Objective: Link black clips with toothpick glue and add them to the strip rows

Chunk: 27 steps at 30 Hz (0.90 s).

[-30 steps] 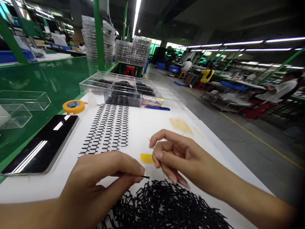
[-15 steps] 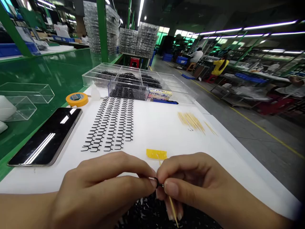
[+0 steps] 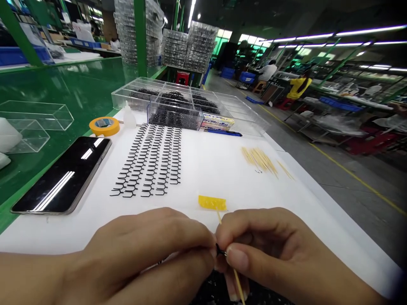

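Note:
Between the fingertips of both hands is a small black forked piece [image 3: 220, 250], mostly covered by the fingers. My left hand [image 3: 159, 250] is closed, its thumb and fingers pinching one end of the piece. My right hand [image 3: 267, 250] pinches the other end and also keeps a wooden toothpick [image 3: 238, 283] in its fingers, slanting down toward me. Just beyond the hands a strip of yellow tape [image 3: 212, 202] lies on the white work surface [image 3: 210, 165]. Several columns of like black forked pieces [image 3: 148, 169] are laid out ahead of my left hand. More black pieces show dimly below the hands.
A dark phone [image 3: 63, 176] and an orange tape roll [image 3: 104, 126] lie left. At the back stand a clear divided box [image 3: 251, 116] holding black pieces, a small white bottle [image 3: 129, 116], small cartons [image 3: 218, 120] and a blue pen-like tool [image 3: 222, 132]. Toothpicks [image 3: 260, 160] lie right.
Both hands and the black piece have shifted slightly right and down in view, and the left fingers have closed in more over the piece. The whole scene has shifted a little with the head.

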{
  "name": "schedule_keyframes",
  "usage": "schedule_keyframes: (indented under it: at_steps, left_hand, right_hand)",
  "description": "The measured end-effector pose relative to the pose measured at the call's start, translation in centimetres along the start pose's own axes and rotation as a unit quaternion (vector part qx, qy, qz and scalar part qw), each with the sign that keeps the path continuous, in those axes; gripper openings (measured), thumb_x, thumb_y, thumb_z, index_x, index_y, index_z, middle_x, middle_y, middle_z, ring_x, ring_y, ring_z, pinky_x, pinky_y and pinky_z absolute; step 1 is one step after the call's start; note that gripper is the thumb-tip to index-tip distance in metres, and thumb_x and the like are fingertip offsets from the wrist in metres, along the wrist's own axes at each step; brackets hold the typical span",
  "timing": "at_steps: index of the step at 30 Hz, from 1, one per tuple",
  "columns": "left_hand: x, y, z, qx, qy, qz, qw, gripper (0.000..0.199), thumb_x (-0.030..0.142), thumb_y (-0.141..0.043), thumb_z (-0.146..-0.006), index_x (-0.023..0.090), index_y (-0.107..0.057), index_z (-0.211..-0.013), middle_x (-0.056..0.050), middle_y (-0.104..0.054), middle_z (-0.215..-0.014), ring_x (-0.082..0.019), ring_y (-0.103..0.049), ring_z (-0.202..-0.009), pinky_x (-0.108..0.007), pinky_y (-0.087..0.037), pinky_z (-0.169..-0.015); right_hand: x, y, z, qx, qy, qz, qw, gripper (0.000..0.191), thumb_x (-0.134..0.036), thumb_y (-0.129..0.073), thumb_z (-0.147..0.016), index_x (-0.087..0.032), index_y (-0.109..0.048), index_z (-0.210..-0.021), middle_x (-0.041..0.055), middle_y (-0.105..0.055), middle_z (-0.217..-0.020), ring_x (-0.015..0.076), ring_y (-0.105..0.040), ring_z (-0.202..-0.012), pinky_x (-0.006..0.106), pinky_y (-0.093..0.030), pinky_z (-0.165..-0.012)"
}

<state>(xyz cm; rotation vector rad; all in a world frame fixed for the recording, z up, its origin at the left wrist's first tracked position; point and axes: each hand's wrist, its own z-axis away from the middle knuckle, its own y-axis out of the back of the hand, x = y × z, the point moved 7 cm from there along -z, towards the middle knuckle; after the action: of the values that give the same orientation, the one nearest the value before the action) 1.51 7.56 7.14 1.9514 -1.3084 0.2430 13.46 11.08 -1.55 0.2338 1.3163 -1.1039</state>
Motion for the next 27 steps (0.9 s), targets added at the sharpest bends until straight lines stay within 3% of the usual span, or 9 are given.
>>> schedule_keyframes:
  at_steps: [13, 18, 23, 27]
  left_hand:
    - [0.2, -0.2, 0.9, 0.019, -0.063, -0.062, 0.996, 0.029, 0.026, -0.042, -0.091, 0.028, -0.065, -0.109, -0.002, -0.072, -0.084, -0.015, -0.069, -0.076, -0.017, -0.054, -0.071]
    - [0.4, 0.0, 0.8, 0.027, -0.086, -0.046, 0.995, 0.024, 0.022, -0.046, -0.089, 0.026, -0.068, -0.098, -0.003, -0.072, -0.087, -0.015, -0.068, -0.074, -0.018, -0.054, -0.061]
    - [-2.0, -0.9, 0.7, -0.034, -0.047, 0.113, 0.992, 0.016, 0.007, -0.054, -0.082, 0.015, -0.065, -0.090, -0.002, -0.069, -0.081, -0.007, -0.066, -0.068, -0.007, -0.052, -0.066]
    - [-3.7, -1.8, 0.3, -0.077, 0.029, 0.219, 0.972, 0.008, 0.000, -0.062, -0.075, 0.007, -0.066, -0.077, -0.001, -0.070, -0.067, -0.004, -0.065, -0.060, 0.000, -0.050, -0.066]
  right_hand:
    - [0.1, -0.1, -0.1, -0.013, 0.011, -0.018, 1.000, 0.004, -0.016, -0.069, -0.081, -0.015, -0.072, -0.079, -0.0013, -0.062, -0.066, 0.0026, -0.061, -0.059, 0.007, -0.049, -0.057]
    - [-0.2, -0.2, 0.0, -0.022, 0.009, -0.017, 1.000, 0.004, -0.017, -0.069, -0.080, -0.017, -0.073, -0.078, -0.0021, -0.062, -0.066, 0.0027, -0.061, -0.058, 0.008, -0.049, -0.057]
    - [-0.7, -0.2, 0.0, -0.003, 0.014, 0.030, 0.999, 0.006, -0.022, -0.070, -0.080, -0.018, -0.074, -0.080, -0.0009, -0.062, -0.062, 0.0026, -0.059, -0.058, 0.006, -0.047, -0.059]
    - [-0.8, -0.1, 0.2, -0.003, 0.021, 0.037, 0.999, 0.005, -0.022, -0.070, -0.080, -0.018, -0.073, -0.079, -0.0014, -0.061, -0.063, 0.0023, -0.058, -0.058, 0.007, -0.047, -0.059]
